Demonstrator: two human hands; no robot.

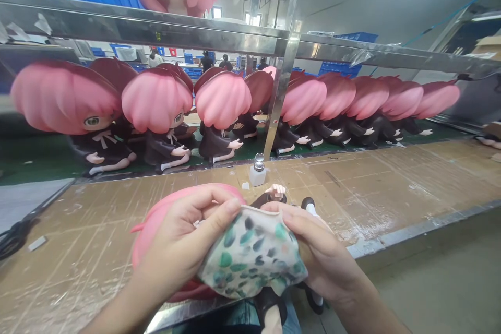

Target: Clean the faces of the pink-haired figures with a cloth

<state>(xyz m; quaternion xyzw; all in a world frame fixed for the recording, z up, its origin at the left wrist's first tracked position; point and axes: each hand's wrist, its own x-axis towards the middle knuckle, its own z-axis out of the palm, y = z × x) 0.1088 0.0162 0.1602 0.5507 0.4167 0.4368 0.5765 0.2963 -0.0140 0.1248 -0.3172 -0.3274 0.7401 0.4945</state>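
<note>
Between my two hands a white cloth (254, 255) with green and dark spots is stretched by its upper edge. My left hand (191, 224) pinches its upper left corner, thumb on top. At its upper right, my right hand (313, 245) grips the edge, with the thumb along it. Under the cloth lies a pink-haired figure (156, 219) on the bench edge, its body mostly covered. One small figure hand (276, 191) and the black shoes (308, 203) stick out beyond the cloth.
A small white pump bottle (257, 172) stands behind the figure. Several kneeling pink-haired figures (156, 104) line a green strip along the back. A metal post (279, 88) rises before them. A black cable (15, 237) and a small white block (37, 243) lie at left.
</note>
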